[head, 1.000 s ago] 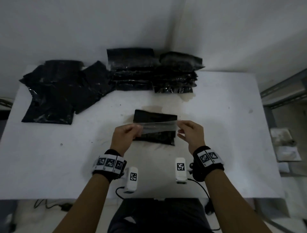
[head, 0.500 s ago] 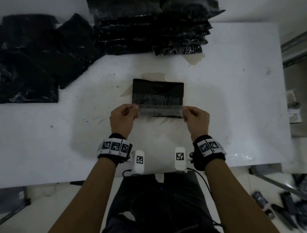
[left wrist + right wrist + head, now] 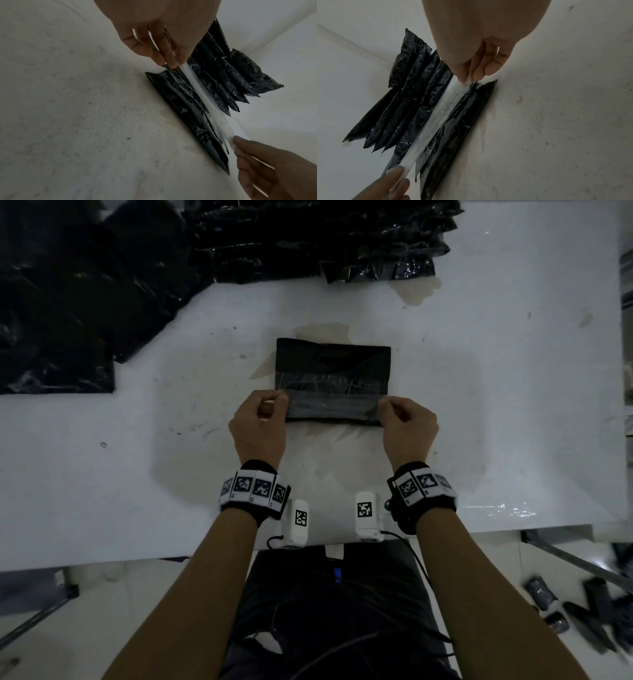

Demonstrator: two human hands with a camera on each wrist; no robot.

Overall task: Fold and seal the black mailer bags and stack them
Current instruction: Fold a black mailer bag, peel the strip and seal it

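The black mailer bag (image 3: 333, 361) lies folded flat on the white bench (image 3: 513, 412), straight ahead of the person and well apart from the other bags. A clear strip of tape (image 3: 334, 407) is stretched across the bag's near edge, from its left end to its right end. The left hand (image 3: 258, 426) pinches the left end of the tape between thumb and curled fingers (image 3: 164, 54), just off the bag's left corner. The right hand (image 3: 407, 428) pinches the right end the same way, thumb against fingertips (image 3: 479, 73), just off the bag's right corner. In the wrist views the tape (image 3: 202, 93) runs taut between the two hands, raised a little above the crinkled bag (image 3: 467, 116); whether its far edge already touches the plastic I cannot tell.

Beyond the bag, at the far side of the bench, stands a stack of folded black bags (image 3: 325, 237). To the far left of the bag, loose flat black bags (image 3: 68, 302) are spread in a heap. A brownish stain (image 3: 416, 294) marks the bench just beyond and right of the bag, beside the stack
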